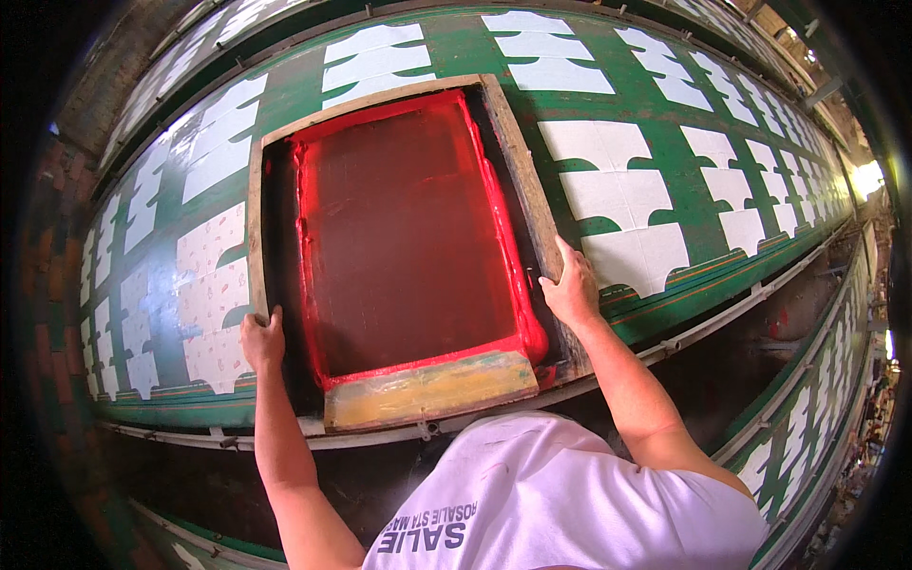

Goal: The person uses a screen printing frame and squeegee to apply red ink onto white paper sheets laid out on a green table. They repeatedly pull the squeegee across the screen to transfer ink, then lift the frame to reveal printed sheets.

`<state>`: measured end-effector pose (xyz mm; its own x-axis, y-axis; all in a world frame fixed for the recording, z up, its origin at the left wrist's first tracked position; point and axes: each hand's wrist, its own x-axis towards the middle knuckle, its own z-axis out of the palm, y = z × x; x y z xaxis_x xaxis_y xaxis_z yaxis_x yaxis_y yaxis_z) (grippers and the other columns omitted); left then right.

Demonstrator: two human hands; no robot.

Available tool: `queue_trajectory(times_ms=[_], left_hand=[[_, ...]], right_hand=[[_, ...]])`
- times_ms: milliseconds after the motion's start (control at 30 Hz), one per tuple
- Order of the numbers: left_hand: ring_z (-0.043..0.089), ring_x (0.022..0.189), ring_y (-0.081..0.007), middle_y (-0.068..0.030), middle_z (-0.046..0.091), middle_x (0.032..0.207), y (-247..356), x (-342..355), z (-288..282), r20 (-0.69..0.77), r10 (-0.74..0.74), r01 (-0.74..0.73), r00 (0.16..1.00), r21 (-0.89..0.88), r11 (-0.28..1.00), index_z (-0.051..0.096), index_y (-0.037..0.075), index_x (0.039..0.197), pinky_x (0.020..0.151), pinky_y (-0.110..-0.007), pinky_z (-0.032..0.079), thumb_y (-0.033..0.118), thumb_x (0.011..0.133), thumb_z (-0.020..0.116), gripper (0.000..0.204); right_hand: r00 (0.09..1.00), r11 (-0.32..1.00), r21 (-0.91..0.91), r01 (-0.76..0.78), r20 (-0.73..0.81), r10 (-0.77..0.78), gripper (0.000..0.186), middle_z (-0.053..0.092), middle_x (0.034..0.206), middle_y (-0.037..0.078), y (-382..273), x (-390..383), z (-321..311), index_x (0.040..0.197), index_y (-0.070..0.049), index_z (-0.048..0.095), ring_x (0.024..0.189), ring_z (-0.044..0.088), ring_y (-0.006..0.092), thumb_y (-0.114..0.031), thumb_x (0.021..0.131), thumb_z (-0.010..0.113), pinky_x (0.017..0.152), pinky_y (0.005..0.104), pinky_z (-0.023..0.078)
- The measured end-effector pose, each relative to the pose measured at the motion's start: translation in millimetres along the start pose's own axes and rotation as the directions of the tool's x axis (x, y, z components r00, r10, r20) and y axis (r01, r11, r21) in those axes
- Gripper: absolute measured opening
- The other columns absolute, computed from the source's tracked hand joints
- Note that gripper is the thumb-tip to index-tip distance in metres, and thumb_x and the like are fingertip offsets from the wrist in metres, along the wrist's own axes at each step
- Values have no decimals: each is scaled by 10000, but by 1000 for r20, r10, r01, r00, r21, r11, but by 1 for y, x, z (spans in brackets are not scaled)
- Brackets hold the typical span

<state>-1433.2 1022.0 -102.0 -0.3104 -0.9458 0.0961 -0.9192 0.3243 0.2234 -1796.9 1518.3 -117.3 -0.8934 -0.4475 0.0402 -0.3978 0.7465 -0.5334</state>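
A long green printing table carries rows of white cut fabric panels; another table runs alongside. On the first lies a wooden-framed printing screen, its dark red-brown mesh bordered by glossy red ink, a yellow-stained squeegee board at the near end. Left hand and right hand grasp opposite sides.

Via cam I saw a long green tabletop w/ white cut-cloth pcs in rows, rect. wood-framed red-smeared screen over pt.
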Motion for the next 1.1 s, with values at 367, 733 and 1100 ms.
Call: queue_trajectory(times_ms=[367, 733, 1100], left_hand=[[642, 869, -388, -203, 666, 927, -35, 14, 16, 22, 73, -64, 997, -267, 962, 621, -35, 930, 827, -516, 521, 393, 845, 947, 545], [486, 709, -159, 3, 533, 762, 48, -2, 1, 50, 70, -37, 996, -483, 875, 543, 67, 798, 664, -378, 442, 206, 810, 975, 454], [605, 732, -241, -93, 647, 802, 265, -149, 54, 15, 114, -94, 993, -470, 878, 635, 19, 834, 708, -442, 521, 234, 801, 987, 413]], right_hand=[[995, 991, 129, 35, -100, -22, 750, 732, 1307, 206, -7, 7, -11, 1526, -113, 654, 1280, 680, 434, -49, 806, 853, 1137, 530, 539], [996, 991, 131, -19, -79, 29, 708, 741, 1396, 222, 22, 49, -103, 1513, -75, 661, 1359, 684, 418, -30, 827, 833, 1193, 483, 543], [973, 976, 176, -129, -165, 159, 750, 714, 1524, 195, 266, 108, -180, 1537, -77, 655, 1432, 675, 367, 41, 798, 709, 1243, 447, 520]])
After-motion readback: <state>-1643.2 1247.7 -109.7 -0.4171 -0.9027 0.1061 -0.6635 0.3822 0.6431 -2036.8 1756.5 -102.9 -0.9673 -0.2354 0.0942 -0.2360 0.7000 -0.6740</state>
